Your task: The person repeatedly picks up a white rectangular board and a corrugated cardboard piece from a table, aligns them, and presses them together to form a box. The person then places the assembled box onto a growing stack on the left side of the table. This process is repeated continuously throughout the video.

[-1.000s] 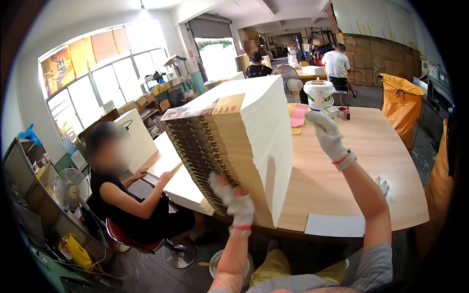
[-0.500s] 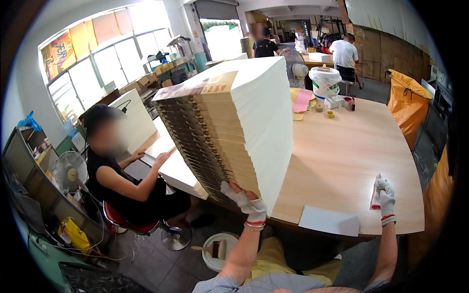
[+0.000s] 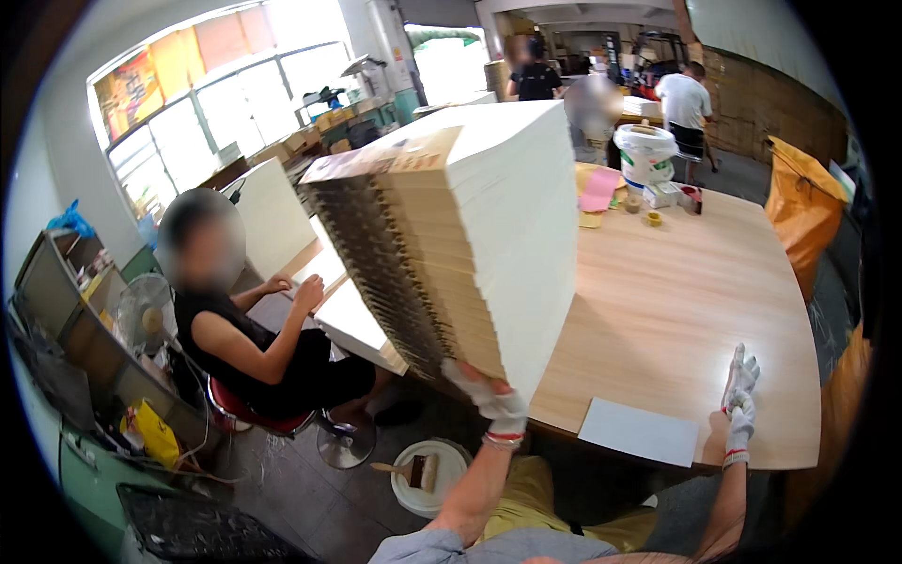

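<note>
A tall stack of thick paper blocks with dark printed edges (image 3: pixel 413 235) stands on the near left part of the table, like piled books. My left hand (image 3: pixel 491 395), in a white glove with bare fingertips, is closed at the stack's lower near edge, its fingers partly hidden. Over the table's right side, my right hand (image 3: pixel 740 420) is gloved in white too. It grips what looks like a loose white glove (image 3: pixel 742 367), whose fingers point away from me. Between my hands, a pale sheet (image 3: pixel 639 431) lies at the table's front edge.
A seated person (image 3: pixel 249 329) works to my left near more paper. A white bucket (image 3: pixel 646 158), tape rolls (image 3: pixel 653 218) and pink paper (image 3: pixel 598 190) stand on the far side of the wooden table (image 3: pixel 676 301). A tub with a brush (image 3: pixel 423 475) is on the floor.
My right hand has drawn slightly nearer, and the loose glove now extends beyond it rather than beside it. My left hand stays at the stack. The seated person's hands have shifted.
</note>
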{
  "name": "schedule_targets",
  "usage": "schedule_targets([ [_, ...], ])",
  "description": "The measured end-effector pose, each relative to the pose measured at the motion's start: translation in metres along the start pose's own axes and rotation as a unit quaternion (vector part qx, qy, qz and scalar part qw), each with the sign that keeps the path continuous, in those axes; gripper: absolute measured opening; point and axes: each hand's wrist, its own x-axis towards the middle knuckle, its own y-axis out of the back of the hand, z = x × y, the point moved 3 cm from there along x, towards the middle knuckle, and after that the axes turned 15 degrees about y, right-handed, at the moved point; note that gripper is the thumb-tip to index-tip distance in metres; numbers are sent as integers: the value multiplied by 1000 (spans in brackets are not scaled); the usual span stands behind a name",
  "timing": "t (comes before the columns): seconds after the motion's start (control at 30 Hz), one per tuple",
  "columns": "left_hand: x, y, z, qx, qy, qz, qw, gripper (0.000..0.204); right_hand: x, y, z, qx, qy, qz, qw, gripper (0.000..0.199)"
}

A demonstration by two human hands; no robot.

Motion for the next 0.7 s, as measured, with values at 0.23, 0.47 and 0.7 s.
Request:
schedule_targets([
  [0.23,-19,48,28,-125,-35,-112,985,78,9,33,9,39,-31,6,999,47],
  [0.47,105,31,-69,-110,13,45,993,58,5,17,-4,-1,15,-28,999,44],
  [0.7,163,73,-103,-86,55,91,991,63,1,-36,-28,-47,11,-25,999,44],
])
